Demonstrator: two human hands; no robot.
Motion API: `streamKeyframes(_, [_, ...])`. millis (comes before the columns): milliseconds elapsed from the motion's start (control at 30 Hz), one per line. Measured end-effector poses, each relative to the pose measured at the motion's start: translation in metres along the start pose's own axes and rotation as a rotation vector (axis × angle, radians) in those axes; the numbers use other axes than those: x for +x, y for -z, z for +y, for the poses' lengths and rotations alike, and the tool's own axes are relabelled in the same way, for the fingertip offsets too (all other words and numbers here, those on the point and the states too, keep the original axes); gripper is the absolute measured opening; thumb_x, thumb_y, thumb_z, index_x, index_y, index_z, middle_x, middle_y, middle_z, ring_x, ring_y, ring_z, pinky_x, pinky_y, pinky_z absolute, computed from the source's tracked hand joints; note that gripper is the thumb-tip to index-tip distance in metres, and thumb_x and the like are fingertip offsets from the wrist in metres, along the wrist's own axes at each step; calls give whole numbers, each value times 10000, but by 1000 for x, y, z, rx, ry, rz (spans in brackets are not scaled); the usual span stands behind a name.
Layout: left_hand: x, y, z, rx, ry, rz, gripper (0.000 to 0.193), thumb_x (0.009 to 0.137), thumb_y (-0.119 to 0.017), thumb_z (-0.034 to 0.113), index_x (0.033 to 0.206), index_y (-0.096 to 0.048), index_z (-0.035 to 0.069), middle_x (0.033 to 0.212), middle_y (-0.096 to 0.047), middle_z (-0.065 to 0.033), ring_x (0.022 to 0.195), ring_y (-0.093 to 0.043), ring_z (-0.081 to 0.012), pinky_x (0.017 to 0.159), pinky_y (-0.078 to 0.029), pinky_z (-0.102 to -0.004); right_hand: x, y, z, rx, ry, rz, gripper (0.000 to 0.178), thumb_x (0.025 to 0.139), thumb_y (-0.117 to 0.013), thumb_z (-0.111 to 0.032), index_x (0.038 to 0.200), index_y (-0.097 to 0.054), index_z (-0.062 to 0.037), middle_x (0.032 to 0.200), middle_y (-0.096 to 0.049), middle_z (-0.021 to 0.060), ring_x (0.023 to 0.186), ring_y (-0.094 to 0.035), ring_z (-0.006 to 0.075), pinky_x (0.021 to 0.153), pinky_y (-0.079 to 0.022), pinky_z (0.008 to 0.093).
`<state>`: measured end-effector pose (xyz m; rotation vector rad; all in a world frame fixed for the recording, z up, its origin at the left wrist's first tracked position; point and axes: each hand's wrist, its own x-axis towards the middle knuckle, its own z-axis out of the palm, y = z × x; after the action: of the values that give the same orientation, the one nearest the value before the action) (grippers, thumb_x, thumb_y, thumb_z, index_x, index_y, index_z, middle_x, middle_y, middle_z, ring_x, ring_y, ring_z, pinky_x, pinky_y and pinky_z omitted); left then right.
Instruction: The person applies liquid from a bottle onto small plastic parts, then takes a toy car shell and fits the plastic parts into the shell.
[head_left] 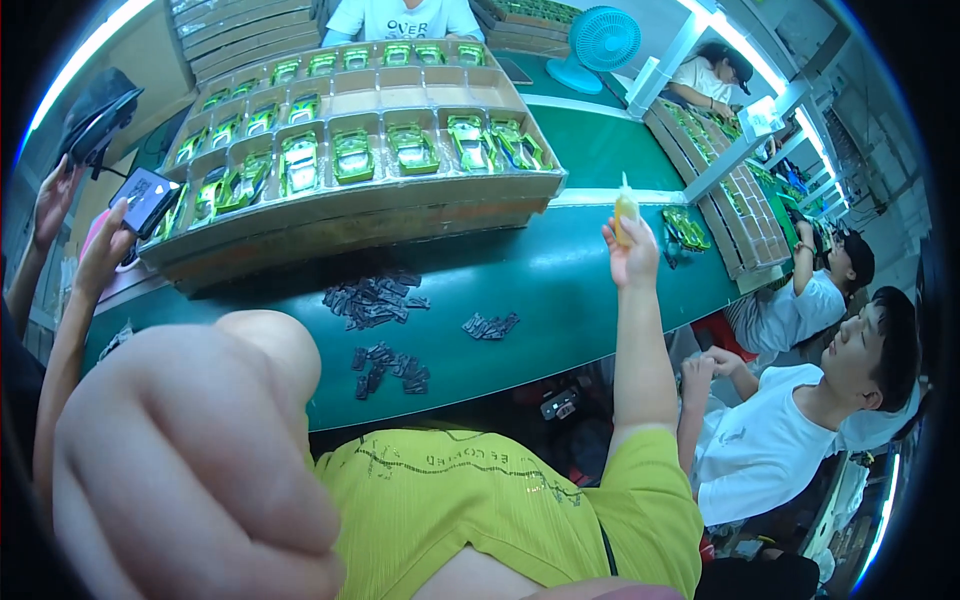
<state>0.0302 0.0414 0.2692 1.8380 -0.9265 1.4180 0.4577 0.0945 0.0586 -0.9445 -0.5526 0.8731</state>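
While in right hand (634, 264), bottle (626, 222), nozzle (625, 184) outward, axis along forearm (645, 360)

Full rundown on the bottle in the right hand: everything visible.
The bottle is small and yellowish, plastic-looking, tapering to a slim, pale nozzle. It's roughly upright in the picture, nozzle toward the top edge, seen against the green table. The right hand grips its lower part, hiding some of it. Whether the yellow is wall or contents, I can't tell.
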Motion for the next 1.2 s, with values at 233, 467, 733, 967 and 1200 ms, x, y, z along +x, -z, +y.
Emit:
streamKeyframes(233, [-9, 20, -30, -1, 32, -69, 90, 839, -678, 99, 759, -685, 59, 700, -634, -32, 560, -561, -115, 482, -419, -196, 103, -17, 42, -452, 127, 72, 409, 718, -719, -93, 1092, -573, -17, 888, -613, 26, 746, -576, 133, 646, -461, 255])
streamKeyframes(467, [-38, 48, -62, 32, 202, -114, 74, 845, -664, 90, 782, -681, 55, 736, -639, -39, 597, -574, -125, 501, -433, -207, 229, -41, 101, -1071, 428, 71, 433, 723, -756, -204, 1053, -594, 25, 964, -677, 129, 859, -657, 205, 774, -507, 317])
streamKeyframes(733, [-63, 77, -87, 106, 392, -178, 60, 851, -649, 81, 808, -678, 51, 776, -645, -47, 639, -589, -136, 522, -450, -220, 265, -112, 133, -1354, 351, 4, 554, 770, -657, -433, 1116, -561, -12, 1023, -649, 237, 987, -620, 391, 856, -481, 436])
streamKeyframes(967, [-64, 81, -81, 89, 483, -237, 53, 856, -636, 72, 830, -675, 47, 812, -650, -54, 676, -603, -145, 541, -464, -231, 287, -83, 161, -1390, 182, -129, 744, 753, -648, -518, 1223, -486, 36, 1145, -590, 290, 1095, -567, 423, 924, -457, 431])
streamKeyframes(1200, [-54, 65, -17, 50, 589, -304, 53, 861, -623, 64, 853, -672, 44, 848, -655, -62, 713, -616, -155, 560, -478, -243, 203, -28, 91, -891, 284, -43, 742, 753, -762, -278, 1296, -409, 84, 1303, -516, 237, 1212, -510, 292, 1002, -405, 356])
